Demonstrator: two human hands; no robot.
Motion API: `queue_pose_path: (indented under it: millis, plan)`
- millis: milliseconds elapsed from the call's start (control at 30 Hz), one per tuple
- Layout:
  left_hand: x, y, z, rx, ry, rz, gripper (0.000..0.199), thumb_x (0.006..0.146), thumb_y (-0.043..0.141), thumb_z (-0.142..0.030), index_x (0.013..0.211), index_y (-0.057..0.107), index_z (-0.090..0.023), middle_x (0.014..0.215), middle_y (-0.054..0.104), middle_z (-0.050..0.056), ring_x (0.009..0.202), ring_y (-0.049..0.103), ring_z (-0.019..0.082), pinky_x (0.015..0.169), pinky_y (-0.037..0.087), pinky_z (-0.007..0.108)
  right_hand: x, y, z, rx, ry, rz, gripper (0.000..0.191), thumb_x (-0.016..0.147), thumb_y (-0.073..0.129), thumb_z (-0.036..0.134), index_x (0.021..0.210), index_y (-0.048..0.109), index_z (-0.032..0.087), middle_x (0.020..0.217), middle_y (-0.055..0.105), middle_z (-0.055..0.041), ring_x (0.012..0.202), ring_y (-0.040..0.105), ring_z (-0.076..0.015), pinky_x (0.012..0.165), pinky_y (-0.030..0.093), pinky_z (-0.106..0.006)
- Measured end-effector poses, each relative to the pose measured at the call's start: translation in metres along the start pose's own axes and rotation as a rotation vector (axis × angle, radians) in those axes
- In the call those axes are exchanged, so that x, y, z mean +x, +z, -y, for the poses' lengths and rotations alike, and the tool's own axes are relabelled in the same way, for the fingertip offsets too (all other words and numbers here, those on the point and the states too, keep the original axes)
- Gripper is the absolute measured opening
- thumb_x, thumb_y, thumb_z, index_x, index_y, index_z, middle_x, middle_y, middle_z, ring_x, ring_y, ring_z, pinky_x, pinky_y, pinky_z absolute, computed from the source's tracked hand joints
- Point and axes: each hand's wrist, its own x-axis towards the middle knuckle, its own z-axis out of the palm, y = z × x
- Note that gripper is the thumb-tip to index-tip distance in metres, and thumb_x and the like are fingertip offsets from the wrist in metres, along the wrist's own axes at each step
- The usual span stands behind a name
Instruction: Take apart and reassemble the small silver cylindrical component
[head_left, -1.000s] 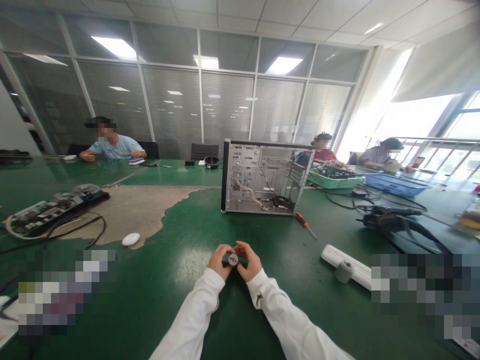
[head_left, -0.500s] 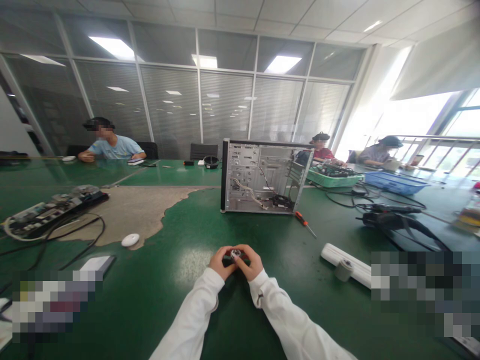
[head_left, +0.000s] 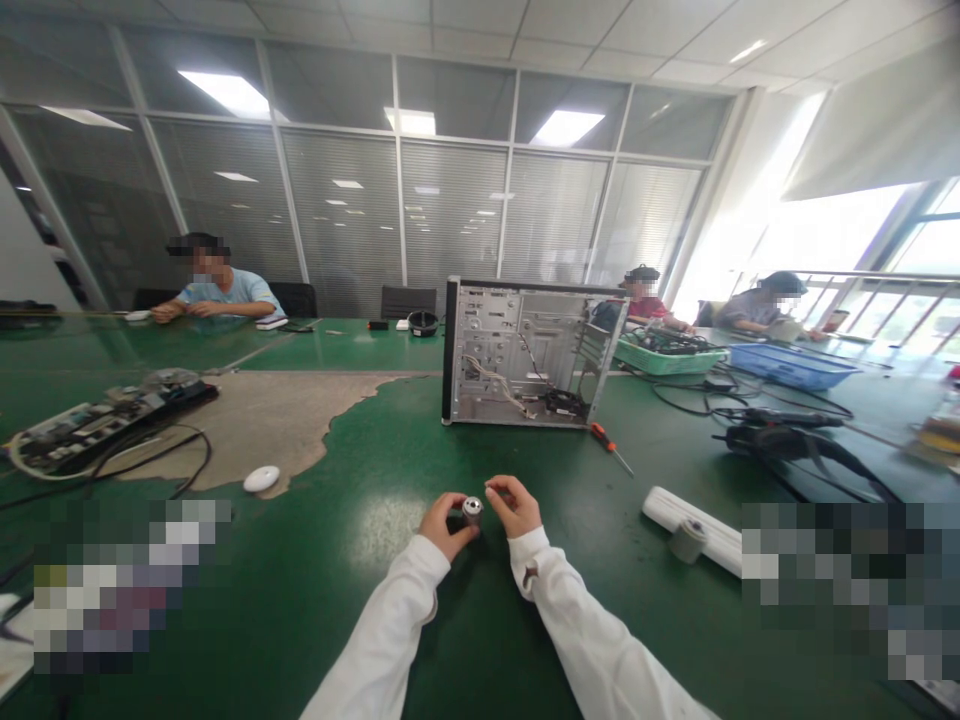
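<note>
A small silver metal cylinder, with dark holes in its top face, stands upright just above or on the green table. Thumb and fingers of my left hand are closed around its left side. Just right of the cylinder and apart from it is my right hand, its thumb and index finger pinched together; whatever lies between those fingertips is too small to make out. Beyond my hands stands an opened computer case, and a screwdriver with an orange handle lies at its lower right corner.
On the right lie a white bar, a grey cylinder, a black strapped device and green and blue baskets. A white round disc and a circuit-filled strip are leftward. Several people sit across.
My right hand has come away from the metal cylinder, up and to the right, with its fingertips pinched. My left hand stays around the cylinder. The person at far left has brought their hands together.
</note>
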Motion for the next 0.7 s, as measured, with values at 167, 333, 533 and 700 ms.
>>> queue_pose_path:
  millis: [167,333,533,700]
  plan:
    - [0.004,-0.002,0.016,0.008,-0.031,-0.108,0.033,0.055,0.062,-0.013,0.087,0.054,-0.018,0.086,0.059,0.004,0.082,0.055,0.019,0.076,0.042,0.034,-0.001,-0.011,-0.021,-0.358,-0.037,0.162,0.010,0.069,0.055,0.027,0.072,0.063,0.022,0.082,0.058,-0.0030,0.079,0.054,-0.0164,0.073,0.043,-0.030]
    - [0.008,-0.009,0.033,0.124,-0.060,-0.150,0.036,0.051,0.065,-0.010,0.085,0.055,-0.017,0.085,0.058,0.004,0.083,0.053,0.020,0.078,0.040,0.036,-0.006,-0.017,-0.030,-0.450,-0.014,0.212,0.009,0.062,0.061,0.021,0.067,0.064,0.027,0.089,0.058,-0.0018,0.086,0.050,-0.0195,0.076,0.039,-0.035]
    - [0.008,-0.018,0.033,0.369,-0.078,0.009,0.033,0.050,0.067,-0.019,0.082,0.058,-0.018,0.084,0.058,0.005,0.086,0.051,0.024,0.077,0.038,0.035,-0.007,-0.035,-0.037,-0.572,-0.001,0.313,0.029,0.067,0.054,0.021,0.092,0.060,0.033,0.103,0.056,-0.0013,0.098,0.046,-0.0214,0.078,0.037,-0.038]
    - [0.008,-0.017,0.032,0.341,-0.089,-0.022,0.031,0.050,0.066,-0.019,0.080,0.058,-0.019,0.084,0.058,0.006,0.085,0.051,0.025,0.076,0.037,0.036,-0.009,-0.043,-0.040,-0.631,-0.002,0.338,0.032,0.070,0.050,0.022,0.099,0.057,0.034,0.109,0.054,-0.0007,0.103,0.043,-0.0211,0.081,0.034,-0.040]
